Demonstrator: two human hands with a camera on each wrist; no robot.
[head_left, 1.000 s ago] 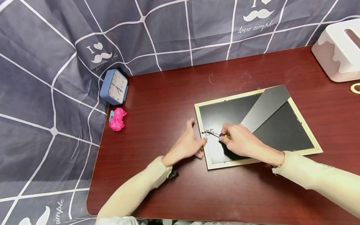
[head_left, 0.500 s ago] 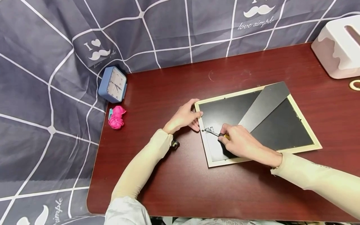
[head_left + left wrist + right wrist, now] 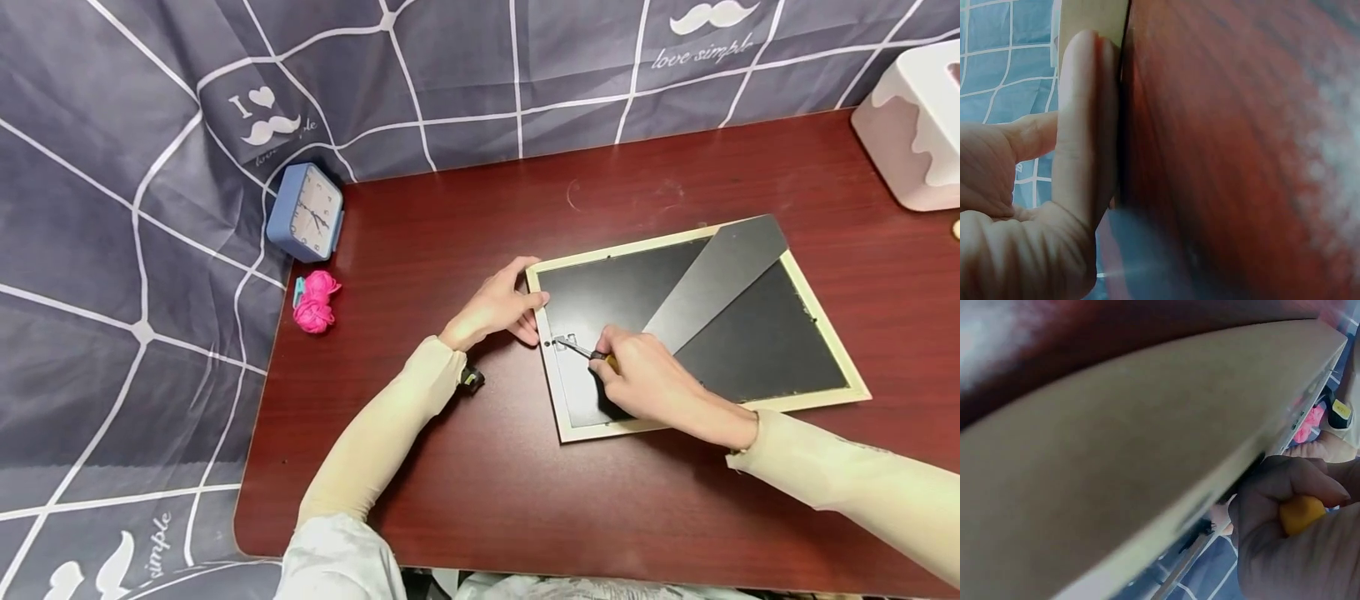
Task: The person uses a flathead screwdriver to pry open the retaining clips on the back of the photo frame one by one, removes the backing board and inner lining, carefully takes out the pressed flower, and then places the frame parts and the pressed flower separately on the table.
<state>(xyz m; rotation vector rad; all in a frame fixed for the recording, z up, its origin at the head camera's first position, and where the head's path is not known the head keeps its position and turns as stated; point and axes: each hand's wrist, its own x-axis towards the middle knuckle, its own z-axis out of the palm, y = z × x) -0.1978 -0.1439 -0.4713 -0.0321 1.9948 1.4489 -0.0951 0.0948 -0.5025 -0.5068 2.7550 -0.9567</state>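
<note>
While the picture frame (image 3: 697, 321) is lying face-down on the red table (image 3: 465, 483), the right hand (image 3: 645, 383) is gripping a yellow-handled screwdriver (image 3: 592, 354) at its left edge; the left hand (image 3: 498, 308), fingers straight, is steadying the frame's corner.
</note>
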